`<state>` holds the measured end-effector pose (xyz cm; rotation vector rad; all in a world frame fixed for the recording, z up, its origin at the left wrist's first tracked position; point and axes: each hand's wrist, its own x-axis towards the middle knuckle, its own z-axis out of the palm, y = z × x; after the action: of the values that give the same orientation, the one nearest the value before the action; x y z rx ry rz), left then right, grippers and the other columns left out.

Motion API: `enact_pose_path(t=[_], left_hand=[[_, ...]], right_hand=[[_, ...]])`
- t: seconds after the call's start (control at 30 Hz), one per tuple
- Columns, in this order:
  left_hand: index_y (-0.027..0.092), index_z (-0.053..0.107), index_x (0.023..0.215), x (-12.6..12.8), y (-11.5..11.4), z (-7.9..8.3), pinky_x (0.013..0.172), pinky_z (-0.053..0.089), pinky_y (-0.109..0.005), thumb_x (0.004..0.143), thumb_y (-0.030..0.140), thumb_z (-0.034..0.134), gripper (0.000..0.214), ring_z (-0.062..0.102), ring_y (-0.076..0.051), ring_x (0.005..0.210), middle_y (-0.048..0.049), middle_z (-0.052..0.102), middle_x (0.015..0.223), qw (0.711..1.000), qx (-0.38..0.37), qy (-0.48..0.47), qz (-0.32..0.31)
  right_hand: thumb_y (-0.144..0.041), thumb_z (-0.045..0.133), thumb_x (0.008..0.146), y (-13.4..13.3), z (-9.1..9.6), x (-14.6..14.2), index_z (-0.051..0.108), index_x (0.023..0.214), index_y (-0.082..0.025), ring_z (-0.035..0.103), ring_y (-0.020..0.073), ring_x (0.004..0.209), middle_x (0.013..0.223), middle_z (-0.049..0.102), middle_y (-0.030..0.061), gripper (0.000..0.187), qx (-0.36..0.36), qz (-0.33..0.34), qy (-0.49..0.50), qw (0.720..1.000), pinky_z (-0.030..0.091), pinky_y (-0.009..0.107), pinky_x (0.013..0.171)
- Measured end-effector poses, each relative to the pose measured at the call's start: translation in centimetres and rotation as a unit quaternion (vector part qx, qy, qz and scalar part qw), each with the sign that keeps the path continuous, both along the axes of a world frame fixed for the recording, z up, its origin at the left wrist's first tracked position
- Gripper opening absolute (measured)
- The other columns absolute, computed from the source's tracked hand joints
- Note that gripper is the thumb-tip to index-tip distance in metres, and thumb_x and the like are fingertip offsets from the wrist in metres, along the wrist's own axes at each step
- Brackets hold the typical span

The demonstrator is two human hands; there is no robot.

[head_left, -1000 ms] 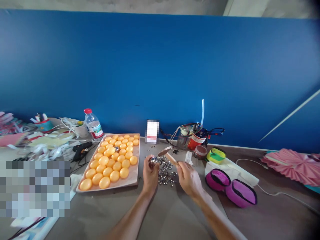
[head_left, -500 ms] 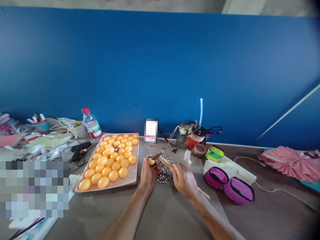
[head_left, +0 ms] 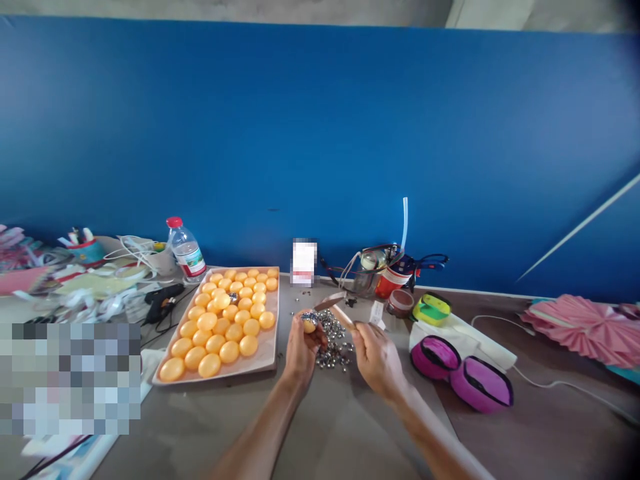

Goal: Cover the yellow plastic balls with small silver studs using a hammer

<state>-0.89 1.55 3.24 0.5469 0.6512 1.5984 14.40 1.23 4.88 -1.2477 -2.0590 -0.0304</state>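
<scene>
My left hand (head_left: 303, 350) is closed around a small orange ball (head_left: 309, 325) that has silver studs on its top. My right hand (head_left: 376, 357) grips the wooden handle of a small hammer (head_left: 336, 308), whose head is raised just right of and above the ball. Between and beyond both hands lies a pile of silver studs (head_left: 334, 339) on the table. To the left stands a tray (head_left: 265, 360) filled with several plain orange balls (head_left: 225, 320).
A water bottle (head_left: 186, 251), a black glue gun (head_left: 163, 301) and paper clutter sit at the left. A red can with cables (head_left: 390, 277), a small jar (head_left: 399, 303), a yellow-green case (head_left: 433, 309), a pink open case (head_left: 463, 373) and pink folded paper (head_left: 585, 327) lie at the right.
The hammer head came down onto the ball half a second ago and is now lifted again. The ball has turned in my left hand, showing more orange.
</scene>
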Motion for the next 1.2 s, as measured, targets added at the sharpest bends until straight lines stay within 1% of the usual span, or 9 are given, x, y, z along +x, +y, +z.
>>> enact_pose_path(t=[0.1, 0.17, 0.27, 0.37, 0.53, 0.7, 1.03, 1.13, 1.2], left_hand=[[0.019, 0.05, 0.097, -0.1, -0.1, 0.0, 0.048, 0.039, -0.023, 0.079, 0.052, 0.053, 0.038, 0.053, -0.012, 0.05, -0.0002, 0.059, 0.065, 1.0, -0.021, -0.017, -0.005], [0.019, 0.049, 0.1, -0.2, -0.2, 0.2, 0.049, 0.039, -0.024, 0.08, 0.052, 0.052, 0.038, 0.054, -0.012, 0.051, -0.0004, 0.059, 0.067, 1.0, -0.008, -0.02, -0.003], [0.02, 0.048, 0.102, -0.3, -0.2, 0.6, 0.05, 0.04, -0.024, 0.079, 0.053, 0.052, 0.04, 0.056, -0.013, 0.053, -0.0001, 0.059, 0.067, 0.999, -0.008, -0.037, 0.0], [0.021, 0.048, 0.101, -0.4, -0.2, 0.8, 0.051, 0.041, -0.024, 0.079, 0.052, 0.053, 0.039, 0.057, -0.013, 0.054, 0.0001, 0.059, 0.068, 0.999, -0.012, -0.036, 0.017], [0.022, 0.048, 0.098, -0.6, 0.0, 0.5, 0.051, 0.042, -0.023, 0.076, 0.039, 0.06, 0.03, 0.058, -0.013, 0.057, 0.0014, 0.058, 0.07, 0.999, -0.013, 0.005, 0.036], [0.02, 0.049, 0.089, -0.7, 0.1, 0.4, 0.054, 0.043, -0.022, 0.074, 0.029, 0.062, 0.022, 0.057, -0.011, 0.057, 0.0032, 0.056, 0.068, 0.999, -0.022, 0.019, 0.045], [0.02, 0.048, 0.082, -0.4, 0.0, 0.4, 0.051, 0.041, -0.022, 0.074, 0.033, 0.061, 0.02, 0.056, -0.011, 0.055, 0.0038, 0.054, 0.067, 0.998, -0.02, 0.039, 0.044], [0.02, 0.048, 0.083, -0.3, 0.0, 0.3, 0.049, 0.041, -0.022, 0.075, 0.036, 0.061, 0.022, 0.056, -0.011, 0.054, 0.0035, 0.055, 0.068, 0.998, -0.017, 0.042, 0.039], [0.02, 0.048, 0.084, -0.3, 0.0, 0.3, 0.049, 0.041, -0.022, 0.076, 0.038, 0.061, 0.023, 0.056, -0.011, 0.055, 0.0033, 0.055, 0.068, 0.998, -0.017, 0.044, 0.035]], right_hand=[[-0.019, 0.037, 0.091, 0.0, -0.1, -0.1, 0.053, 0.08, -0.018, 0.053, 0.0169, 0.067, 0.067, 0.058, 0.0041, 0.02, -0.019, 0.012, -0.024, 0.999, 0.035, 0.026, 0.062], [-0.019, 0.037, 0.091, 0.2, -0.1, 0.1, 0.054, 0.082, -0.017, 0.053, 0.0171, 0.069, 0.069, 0.059, 0.0045, 0.02, -0.014, 0.003, -0.013, 1.0, 0.036, 0.026, 0.064], [-0.021, 0.038, 0.091, 0.9, -0.4, 1.0, 0.056, 0.086, -0.017, 0.054, 0.018, 0.073, 0.074, 0.061, 0.0053, 0.02, 0.0, -0.037, -0.001, 0.999, 0.036, 0.028, 0.069], [-0.023, 0.041, 0.09, 1.8, -1.3, 2.1, 0.058, 0.092, -0.016, 0.055, 0.0194, 0.077, 0.08, 0.063, 0.0069, 0.018, -0.003, -0.078, -0.016, 0.997, 0.036, 0.029, 0.072], [-0.027, 0.046, 0.088, 2.8, -3.1, 3.2, 0.061, 0.095, -0.017, 0.054, 0.0216, 0.082, 0.088, 0.065, 0.0076, 0.019, -0.014, -0.141, -0.059, 0.988, 0.035, 0.031, 0.074], [-0.025, 0.048, 0.086, 2.7, -3.1, 3.3, 0.061, 0.098, -0.018, 0.052, 0.0227, 0.086, 0.09, 0.064, 0.0072, 0.019, -0.03, -0.185, -0.083, 0.979, 0.034, 0.031, 0.077], [-0.024, 0.05, 0.085, 2.7, -3.2, 2.6, 0.062, 0.092, -0.02, 0.051, 0.0224, 0.085, 0.089, 0.063, 0.0064, 0.015, -0.088, -0.205, -0.126, 0.967, 0.032, 0.032, 0.074], [-0.024, 0.05, 0.085, 2.6, -3.1, 2.3, 0.063, 0.093, -0.019, 0.051, 0.0229, 0.086, 0.092, 0.061, 0.0079, 0.017, -0.071, -0.204, -0.118, 0.969, 0.033, 0.033, 0.075], [-0.022, 0.047, 0.086, 2.4, -3.0, 2.2, 0.063, 0.099, -0.019, 0.051, 0.0227, 0.089, 0.095, 0.06, 0.0089, 0.021, -0.044, -0.171, -0.1, 0.979, 0.034, 0.034, 0.078]])
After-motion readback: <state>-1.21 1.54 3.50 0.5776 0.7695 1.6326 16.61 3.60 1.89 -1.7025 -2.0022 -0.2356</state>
